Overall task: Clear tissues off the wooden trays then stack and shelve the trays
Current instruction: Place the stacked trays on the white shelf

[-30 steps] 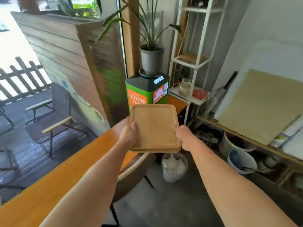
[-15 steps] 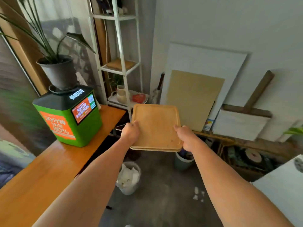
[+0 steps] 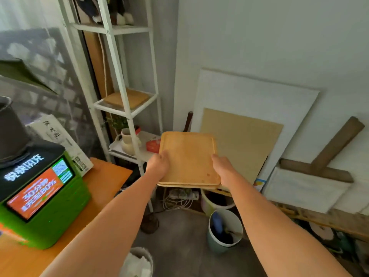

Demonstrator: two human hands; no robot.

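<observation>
We hold the stack of flat, pale wooden trays (image 3: 188, 158) level, left hand (image 3: 157, 166) and right hand (image 3: 222, 168) closed on its side edges at nine and three o'clock. We judge them stiff, light and smooth, so gripping opposite rims should prevent sliding toward the white metal shelf (image 3: 127, 110) at eleven o'clock.

Single head-worn wide-angle view looks forward and down, close over both forearms, facing white shelf (image 3: 123, 104) and wall.

A green kiosk (image 3: 43, 198) is seated on an orange counter (image 3: 103, 184). A white-rimmed bucket (image 3: 224, 230) and a bin (image 3: 137, 262) are placed on the floor.
</observation>
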